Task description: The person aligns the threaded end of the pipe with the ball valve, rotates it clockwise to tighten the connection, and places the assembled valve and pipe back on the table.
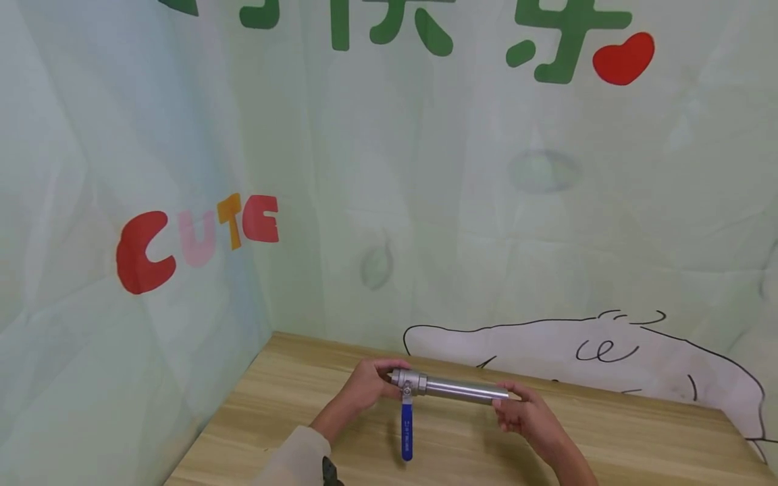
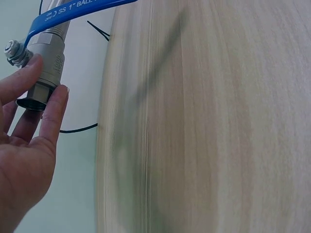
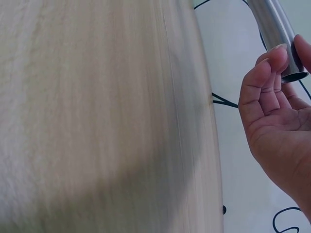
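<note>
A steel ball valve (image 1: 408,381) with a blue lever handle (image 1: 407,432) is joined to a straight metal pipe (image 1: 464,390). Both hang level above the wooden table, the lever pointing toward me. My left hand (image 1: 369,386) pinches the valve's free end between thumb and fingers; in the left wrist view that end's opening (image 2: 32,104) shows. At the other end, my right hand (image 1: 527,416) grips the pipe near its tip. The right wrist view shows the pipe's open end (image 3: 295,76) between the thumb and curled fingers.
The wooden table (image 1: 292,405) spreads beneath both hands. Behind it and to the left hangs a pale cloth backdrop (image 1: 425,223) with printed letters, a red heart (image 1: 624,59) and a line-drawn figure (image 1: 547,347). The cloth meets the table's back edge.
</note>
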### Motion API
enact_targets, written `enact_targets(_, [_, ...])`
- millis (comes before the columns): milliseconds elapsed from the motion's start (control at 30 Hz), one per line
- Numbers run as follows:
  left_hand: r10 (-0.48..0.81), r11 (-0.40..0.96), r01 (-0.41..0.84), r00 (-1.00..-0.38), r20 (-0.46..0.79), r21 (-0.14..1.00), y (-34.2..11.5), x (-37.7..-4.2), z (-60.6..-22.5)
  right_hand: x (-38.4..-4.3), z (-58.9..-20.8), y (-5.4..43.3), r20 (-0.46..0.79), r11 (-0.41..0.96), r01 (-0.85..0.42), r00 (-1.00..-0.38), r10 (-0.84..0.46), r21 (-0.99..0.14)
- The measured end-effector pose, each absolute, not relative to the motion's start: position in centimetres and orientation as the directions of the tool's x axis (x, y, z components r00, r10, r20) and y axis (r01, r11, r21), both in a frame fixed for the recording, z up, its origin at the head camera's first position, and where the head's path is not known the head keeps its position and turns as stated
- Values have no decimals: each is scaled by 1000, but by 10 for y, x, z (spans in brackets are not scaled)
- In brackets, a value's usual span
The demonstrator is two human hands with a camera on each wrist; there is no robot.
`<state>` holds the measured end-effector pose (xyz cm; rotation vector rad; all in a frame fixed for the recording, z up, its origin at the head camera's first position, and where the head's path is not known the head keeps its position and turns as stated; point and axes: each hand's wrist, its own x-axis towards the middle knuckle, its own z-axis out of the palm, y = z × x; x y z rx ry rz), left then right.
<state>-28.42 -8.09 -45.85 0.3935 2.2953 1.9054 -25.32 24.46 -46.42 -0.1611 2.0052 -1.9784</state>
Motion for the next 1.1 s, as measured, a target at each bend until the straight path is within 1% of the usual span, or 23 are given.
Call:
enact_targets(367, [278, 192, 123, -958, 67, 974, -80, -286, -460, -253, -464, 244, -151, 52, 142, -942, -299, -989])
enact_targets(833, [286, 181, 122, -956, 67, 976, -81, -284, -457, -250, -460, 246, -138, 31, 136, -935, -328, -990])
enact_targets(1100, [281, 181, 120, -957, 65, 976, -81, -280, -455, -249, -459, 244, -140, 37, 135, -940, -313, -990])
